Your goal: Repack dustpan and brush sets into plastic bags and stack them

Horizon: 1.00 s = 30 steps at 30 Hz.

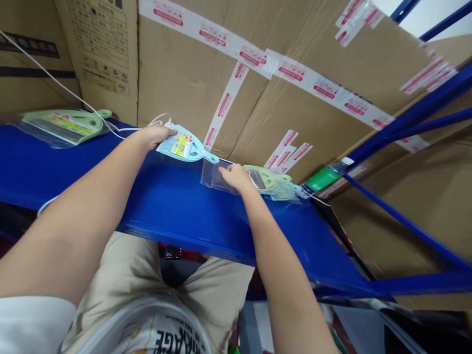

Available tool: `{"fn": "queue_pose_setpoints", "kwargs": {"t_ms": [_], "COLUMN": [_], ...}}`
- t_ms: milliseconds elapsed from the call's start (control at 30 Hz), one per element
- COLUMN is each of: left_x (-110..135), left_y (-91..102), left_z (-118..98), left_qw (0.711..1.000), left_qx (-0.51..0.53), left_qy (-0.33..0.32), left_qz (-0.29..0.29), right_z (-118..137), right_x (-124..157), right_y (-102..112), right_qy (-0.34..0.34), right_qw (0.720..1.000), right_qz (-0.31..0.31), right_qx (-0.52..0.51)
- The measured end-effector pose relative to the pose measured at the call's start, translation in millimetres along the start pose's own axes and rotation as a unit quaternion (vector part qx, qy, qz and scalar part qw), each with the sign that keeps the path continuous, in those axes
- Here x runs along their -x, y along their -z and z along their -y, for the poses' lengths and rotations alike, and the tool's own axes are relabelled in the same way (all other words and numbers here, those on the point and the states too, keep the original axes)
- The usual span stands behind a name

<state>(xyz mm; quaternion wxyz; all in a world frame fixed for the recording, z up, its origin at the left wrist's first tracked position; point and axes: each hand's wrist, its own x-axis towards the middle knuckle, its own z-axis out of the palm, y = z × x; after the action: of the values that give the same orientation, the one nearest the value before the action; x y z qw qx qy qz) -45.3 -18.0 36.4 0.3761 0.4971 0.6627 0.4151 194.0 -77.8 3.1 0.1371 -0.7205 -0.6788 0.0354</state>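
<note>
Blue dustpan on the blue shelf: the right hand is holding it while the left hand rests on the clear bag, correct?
Not quite. In the head view the left hand holds the blue dustpan, and the right hand rests on the clear bag, all on the blue shelf.

Blue shelf (pixel 177 206), seemingly taped cartons (pixel 295 98)

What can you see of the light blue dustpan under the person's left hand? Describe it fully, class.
The light blue dustpan looks like smooth plastic, a flat scoop with a short handle pointing right. A yellow and white label with red print covers its face. It lies on the blue shelf, in front of the taped cardboard box. The left hand grips its left edge.
</note>
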Motion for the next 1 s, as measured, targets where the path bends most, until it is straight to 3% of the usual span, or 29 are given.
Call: {"fn": "queue_pose_setpoints", "kwargs": {"t_ms": [100,167,500,700,833,1000], "left_x": [4,5,-1,1,0,0], "left_y": [4.5,6.0,-2.2,-15.8,-25.4,-31.1], "left_z": [-1,-1,7,6,8,9], "left_qw": [0.994,0.993,0.998,0.999,0.998,0.995], "left_qx": [0.087,0.092,0.057,0.021,0.039,0.069], "left_qy": [0.062,0.072,0.019,-0.001,-0.005,-0.002], "left_qz": [0.016,0.012,0.004,0.031,0.058,0.071], "right_z": [3,-3,-51,-59,-63,-62], "right_x": [-1,-2,-17,-25,-28,-32], "right_y": [0,3,6,-1,-4,-3], "right_qy": [-0.006,-0.019,-0.1,-0.1,-0.113,-0.149], "right_qw": [1.0,0.999,0.994,0.995,0.992,0.98], "right_qz": [-0.01,-0.009,-0.026,-0.024,-0.045,-0.025], "right_qx": [0.019,0.024,0.046,0.005,-0.043,-0.131]}}
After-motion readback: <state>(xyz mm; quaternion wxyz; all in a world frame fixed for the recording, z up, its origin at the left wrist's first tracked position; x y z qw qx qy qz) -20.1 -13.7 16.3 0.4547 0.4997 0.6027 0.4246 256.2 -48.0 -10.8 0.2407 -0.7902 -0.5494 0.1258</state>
